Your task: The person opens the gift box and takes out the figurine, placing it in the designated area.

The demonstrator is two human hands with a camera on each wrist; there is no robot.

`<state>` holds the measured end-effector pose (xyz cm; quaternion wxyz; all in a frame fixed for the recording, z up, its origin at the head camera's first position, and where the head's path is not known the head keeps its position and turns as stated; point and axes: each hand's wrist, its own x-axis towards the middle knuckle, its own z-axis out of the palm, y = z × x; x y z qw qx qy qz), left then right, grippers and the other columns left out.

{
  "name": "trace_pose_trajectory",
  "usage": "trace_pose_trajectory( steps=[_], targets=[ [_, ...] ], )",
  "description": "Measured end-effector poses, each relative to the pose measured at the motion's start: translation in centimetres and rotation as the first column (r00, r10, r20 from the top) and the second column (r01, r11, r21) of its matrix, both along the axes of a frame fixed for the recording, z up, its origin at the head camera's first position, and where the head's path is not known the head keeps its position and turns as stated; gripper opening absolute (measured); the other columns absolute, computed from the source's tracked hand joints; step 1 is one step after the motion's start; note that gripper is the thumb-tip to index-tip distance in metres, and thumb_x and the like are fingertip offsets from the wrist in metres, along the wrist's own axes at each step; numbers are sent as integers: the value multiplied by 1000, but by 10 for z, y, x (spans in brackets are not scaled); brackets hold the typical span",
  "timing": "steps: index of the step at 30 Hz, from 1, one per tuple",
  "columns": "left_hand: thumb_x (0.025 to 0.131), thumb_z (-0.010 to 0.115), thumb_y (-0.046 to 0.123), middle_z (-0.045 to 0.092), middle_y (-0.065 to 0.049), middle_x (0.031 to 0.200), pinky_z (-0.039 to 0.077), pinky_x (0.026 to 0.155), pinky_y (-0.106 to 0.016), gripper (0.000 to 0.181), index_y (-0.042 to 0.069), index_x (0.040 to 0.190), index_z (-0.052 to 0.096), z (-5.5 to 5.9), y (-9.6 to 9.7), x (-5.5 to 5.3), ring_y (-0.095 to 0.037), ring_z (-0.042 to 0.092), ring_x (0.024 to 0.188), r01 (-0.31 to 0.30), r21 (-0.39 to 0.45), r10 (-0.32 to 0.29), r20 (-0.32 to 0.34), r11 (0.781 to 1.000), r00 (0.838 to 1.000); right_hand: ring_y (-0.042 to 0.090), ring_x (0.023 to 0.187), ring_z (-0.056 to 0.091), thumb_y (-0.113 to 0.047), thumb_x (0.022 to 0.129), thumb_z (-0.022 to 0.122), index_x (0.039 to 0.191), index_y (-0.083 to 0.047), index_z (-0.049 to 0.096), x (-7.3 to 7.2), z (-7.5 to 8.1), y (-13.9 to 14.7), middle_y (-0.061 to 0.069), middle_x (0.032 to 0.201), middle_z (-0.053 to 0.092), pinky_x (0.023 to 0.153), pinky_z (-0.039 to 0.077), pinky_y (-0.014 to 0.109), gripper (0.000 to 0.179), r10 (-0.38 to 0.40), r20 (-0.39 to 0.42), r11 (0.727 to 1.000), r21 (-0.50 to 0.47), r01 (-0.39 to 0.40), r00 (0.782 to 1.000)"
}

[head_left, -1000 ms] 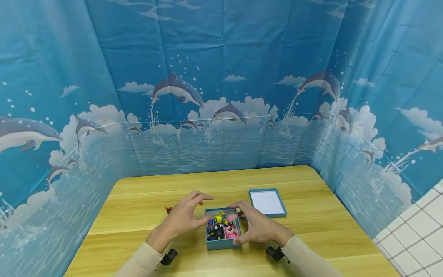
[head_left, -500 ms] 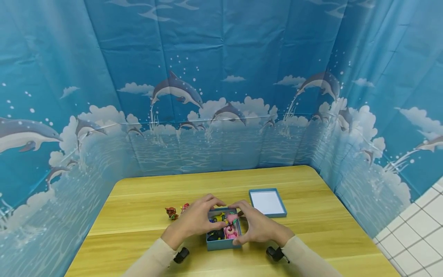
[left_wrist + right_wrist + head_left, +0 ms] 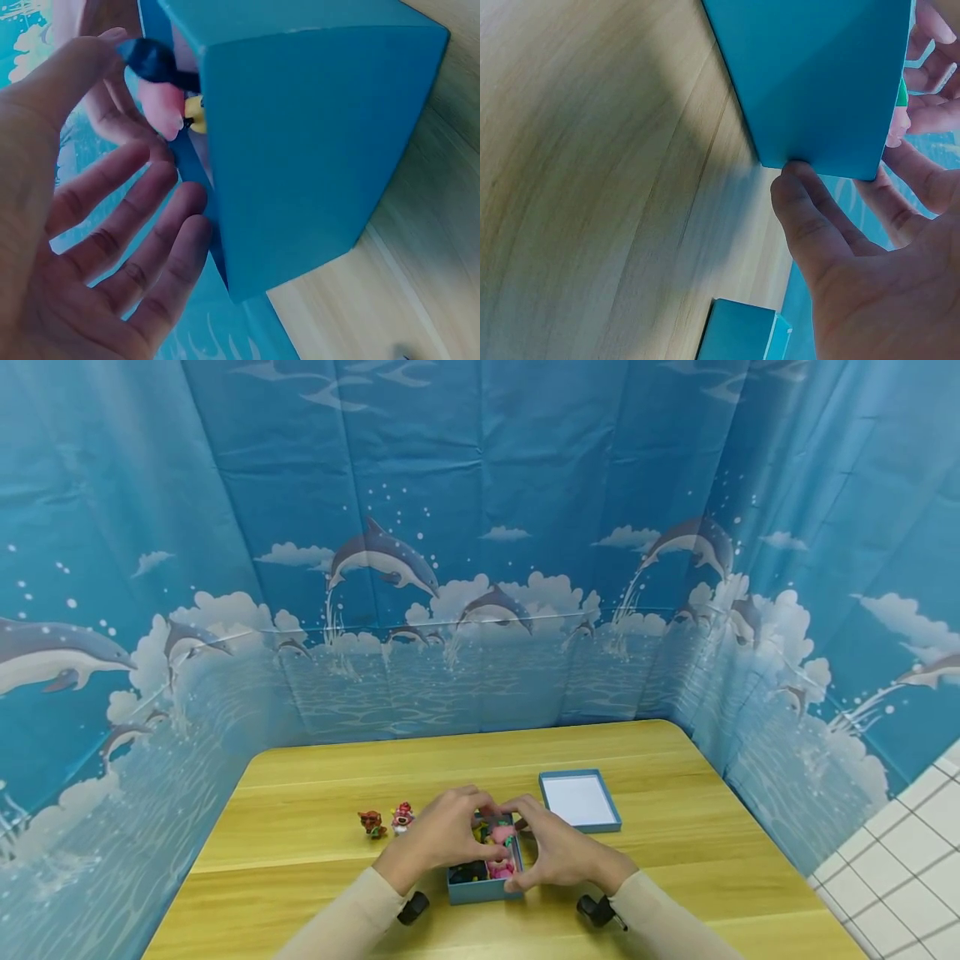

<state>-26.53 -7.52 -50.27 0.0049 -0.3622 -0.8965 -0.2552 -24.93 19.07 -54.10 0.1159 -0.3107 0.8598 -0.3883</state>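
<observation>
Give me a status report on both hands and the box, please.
Left hand over box, partly hiding figures inside. Right hand holds box's right side. Lid apart, not blocking.

Your left hand (image 3: 447,833) arches over the left of the blue box (image 3: 483,892), while your right hand (image 3: 560,847) holds its right side, thumb at the near corner. Pink toys (image 3: 502,833) show inside, between your hands. A shallow blue tray (image 3: 580,799) lies to the far right on the counter (image 3: 300,793). At left are a brown figurine (image 3: 371,823) and a red-and-white figurine (image 3: 402,819); a dolphin-print curtain (image 3: 465,468) hangs beyond.
</observation>
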Motion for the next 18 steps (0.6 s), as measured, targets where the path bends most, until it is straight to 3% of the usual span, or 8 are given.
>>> trace_pose_trajectory(
  steps=[7,14,18],
  targets=[
    [93,101,45,84,3,113,66,86,-22,46,16,124,83,-4,9,-1,-12,80,98,-10,-34,8,-40,999,999,37,153,63,-49,93,100,170,-19,44,0,-1,0,5,167,51,128,58,55,99,3,4,1000,-9,-3,1000],
    [94,100,29,84,4,100,61,76,-16,29,15,114,84,-8,15,-2,4,68,80,-21,-27,20,-23,999,1000,37,152,64,-51,93,100,169,-23,46,0,-2,-1,3,164,51,126,59,57,98,-6,13,1000,-3,6,1000],
    [94,99,26,85,3,99,61,75,-14,26,15,112,84,-8,16,-2,6,67,78,-19,-25,18,-22,1000,1000,37,152,64,-51,93,99,169,-21,46,0,-1,-1,3,164,52,126,60,56,97,-5,12,1000,-2,5,1000]
  ],
)
